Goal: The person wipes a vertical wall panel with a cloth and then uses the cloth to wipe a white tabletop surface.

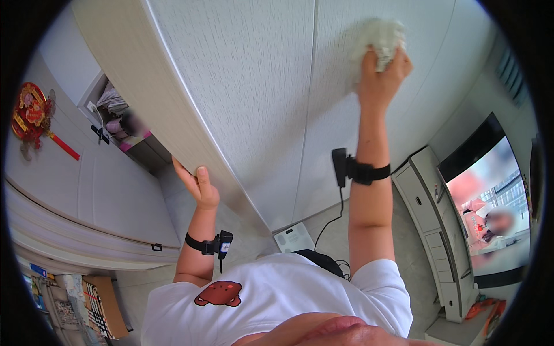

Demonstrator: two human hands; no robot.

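Note:
My right hand (383,82) is raised high and grips a crumpled, pale cloth (383,41) against a light, textured wall panel (259,86). The cloth is blurred, and its shadow falls on the panel. Lower on the left, my left hand (200,188) rests on the edge of a pale door frame (190,129), its thumb on the near side and its other fingers partly hidden behind the edge. A black strap with a small device sits on each forearm.
A white bathroom scale (294,238) lies on the floor by the wall. To the right stand a low cabinet (426,207) and a lit television (493,207). On the left is a door (112,181) with a red hanging ornament (32,113); a person is partly visible in the room beyond.

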